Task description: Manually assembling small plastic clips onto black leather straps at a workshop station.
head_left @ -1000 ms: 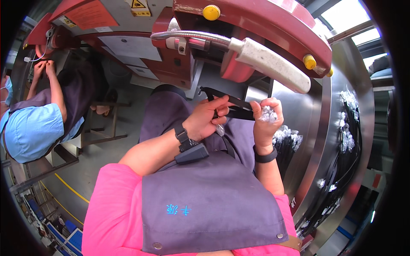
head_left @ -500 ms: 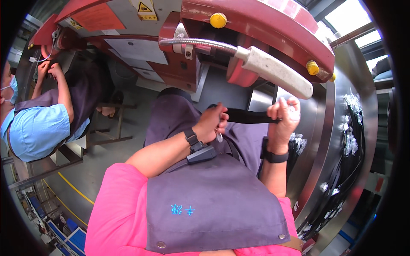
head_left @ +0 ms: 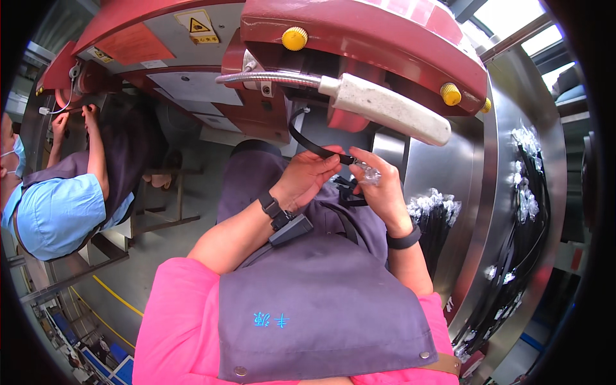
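Observation:
My left hand (head_left: 303,178) is closed in a pinch on a narrow black strap (head_left: 308,142) in front of my lap. The strap's free end curls up and away, toward the underside of the red machine (head_left: 366,45). My right hand (head_left: 385,196) is beside the left one, its fingers closed around the strap's other end, where crumpled clear plastic wrap (head_left: 367,173) shows. Whatever the wrap covers cannot be made out. More black strap lies below the hands, partly hidden by them.
A pale lamp-like bar (head_left: 385,108) on a flexible metal arm hangs just beyond my hands. To the right, bunches of black straps (head_left: 439,221) with plastic-wrapped ends lie along a steel trough (head_left: 475,244). A co-worker (head_left: 61,205) sits at the far left.
Both hands have come closer together. The strap, earlier stretched between them, now curls upward from the left hand, and plastic wrap shows at my right hand, which has moved left and down.

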Demonstrator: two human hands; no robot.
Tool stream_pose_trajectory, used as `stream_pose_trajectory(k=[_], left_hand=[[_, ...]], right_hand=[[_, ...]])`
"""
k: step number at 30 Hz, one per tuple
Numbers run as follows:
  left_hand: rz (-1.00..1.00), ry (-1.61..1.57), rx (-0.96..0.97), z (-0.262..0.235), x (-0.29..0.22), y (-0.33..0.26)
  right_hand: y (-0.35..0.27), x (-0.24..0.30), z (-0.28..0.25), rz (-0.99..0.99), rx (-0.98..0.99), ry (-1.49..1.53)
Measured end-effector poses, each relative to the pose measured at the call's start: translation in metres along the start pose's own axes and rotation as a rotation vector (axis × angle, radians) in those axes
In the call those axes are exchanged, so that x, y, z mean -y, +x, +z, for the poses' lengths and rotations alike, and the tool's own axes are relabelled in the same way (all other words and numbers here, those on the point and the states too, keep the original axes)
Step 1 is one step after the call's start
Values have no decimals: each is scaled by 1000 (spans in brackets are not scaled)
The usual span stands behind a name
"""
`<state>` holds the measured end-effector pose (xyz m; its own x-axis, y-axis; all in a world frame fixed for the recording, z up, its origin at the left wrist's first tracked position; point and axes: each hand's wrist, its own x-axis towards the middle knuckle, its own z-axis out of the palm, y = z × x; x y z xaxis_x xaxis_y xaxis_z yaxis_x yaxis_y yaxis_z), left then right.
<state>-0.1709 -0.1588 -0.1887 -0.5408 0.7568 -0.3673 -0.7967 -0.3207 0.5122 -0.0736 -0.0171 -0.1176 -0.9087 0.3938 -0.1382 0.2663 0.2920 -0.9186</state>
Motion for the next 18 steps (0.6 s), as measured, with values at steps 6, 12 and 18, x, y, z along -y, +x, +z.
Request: stream_pose_trajectory(k=[6,12,18], left_hand=[[78,-87,93,3,3,-2],[131,-89,154,13,-4,-8],[90,-128,103,25,-10,-8]], right_hand=[[10,-9,-3,-214,-86,-184],[10,-3,-10,-205,-172,32],[15,2,-5,-183,-213,231]])
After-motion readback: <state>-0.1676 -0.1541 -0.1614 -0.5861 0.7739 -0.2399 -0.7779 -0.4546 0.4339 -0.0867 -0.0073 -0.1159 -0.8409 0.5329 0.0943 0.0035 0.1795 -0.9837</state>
